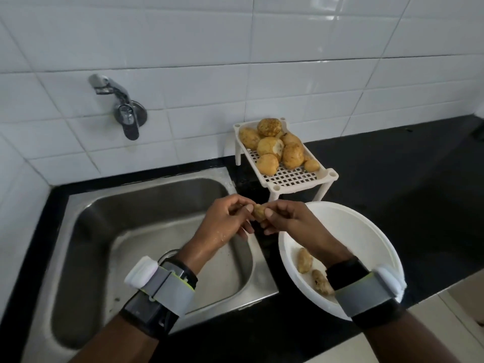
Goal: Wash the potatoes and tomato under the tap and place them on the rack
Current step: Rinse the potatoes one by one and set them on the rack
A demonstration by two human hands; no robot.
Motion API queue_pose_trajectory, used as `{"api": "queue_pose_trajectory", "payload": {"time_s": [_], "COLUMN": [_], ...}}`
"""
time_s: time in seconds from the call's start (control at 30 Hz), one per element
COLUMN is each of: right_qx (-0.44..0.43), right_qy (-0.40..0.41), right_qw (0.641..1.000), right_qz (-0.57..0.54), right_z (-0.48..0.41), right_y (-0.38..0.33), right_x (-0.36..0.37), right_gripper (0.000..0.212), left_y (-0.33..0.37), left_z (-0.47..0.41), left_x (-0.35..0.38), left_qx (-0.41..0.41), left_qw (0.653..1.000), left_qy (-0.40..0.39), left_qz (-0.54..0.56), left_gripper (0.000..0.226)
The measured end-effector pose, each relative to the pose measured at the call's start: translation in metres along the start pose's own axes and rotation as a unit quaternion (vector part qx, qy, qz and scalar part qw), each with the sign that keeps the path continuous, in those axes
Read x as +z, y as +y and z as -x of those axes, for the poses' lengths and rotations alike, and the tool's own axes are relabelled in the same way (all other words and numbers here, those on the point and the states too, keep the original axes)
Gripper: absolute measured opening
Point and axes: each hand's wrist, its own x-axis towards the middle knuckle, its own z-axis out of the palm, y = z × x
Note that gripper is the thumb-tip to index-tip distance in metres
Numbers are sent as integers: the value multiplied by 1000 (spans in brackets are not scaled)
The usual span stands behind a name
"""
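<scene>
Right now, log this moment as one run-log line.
left grip and right grip: pinch small brown potato | white plastic grid rack: yellow-brown potatoes piled | round white bowl: two potatoes | tomato: unseen

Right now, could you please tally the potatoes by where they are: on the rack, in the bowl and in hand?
Potatoes on the rack: 7 visible
Potatoes in the bowl: 2
Potato held by left hand and right hand: 1
Total: 10

White tiled wall (235, 35) behind a glossy black countertop (392, 179)
</scene>
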Motion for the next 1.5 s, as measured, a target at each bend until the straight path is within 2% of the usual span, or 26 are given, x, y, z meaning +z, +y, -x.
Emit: {"api": "queue_pose_trajectory", "payload": {"time_s": [0.1,0.2,0.37,0.43,0.5,0.63,0.77,0.83,0.97,1.13,1.2,1.5], "right_qx": [6,-10,32,39,37,39,38,42,45,74,82,134], "right_qy": [-51,-62,-76,-94,-97,-89,-81,-68,-44,-41,-37,-34], "right_qw": [998,997,993,992,993,994,994,994,994,987,982,962], "right_qz": [-41,-34,-79,-77,-65,-58,-56,-71,-92,-138,-166,-233], "right_z": [-24,-49,-98,-115,-127,-146,-154,-156,-159,-161,-163,-158], "right_y": [-15,-26,-51,-64,-71,-75,-78,-79,-81,-75,-71,-69], "right_x": [35,73,135,158,173,195,207,210,217,226,230,234], "right_gripper": [23,20,12,8,8,17,19,18,13,10,15,17], "left_y": [-4,-6,-4,-4,-5,-1,14,17,19,9,7,14], "left_z": [6,8,-14,-25,-37,-63,-88,-95,-102,-107,-107,-102], "left_x": [-37,-75,-165,-192,-204,-215,-222,-227,-235,-236,-236,-235], "left_qx": [22,16,2,12,16,35,107,106,99,80,69,55], "left_qw": [999,996,971,954,944,932,910,901,891,905,909,912], "left_qy": [44,87,238,300,330,354,370,391,383,398,400,396], "left_qz": [-5,-11,-7,-1,-8,-67,-153,-158,-222,-125,-97,-89], "left_gripper": [12,11,5,8,19,39,27,25,24,20,18,11]}}
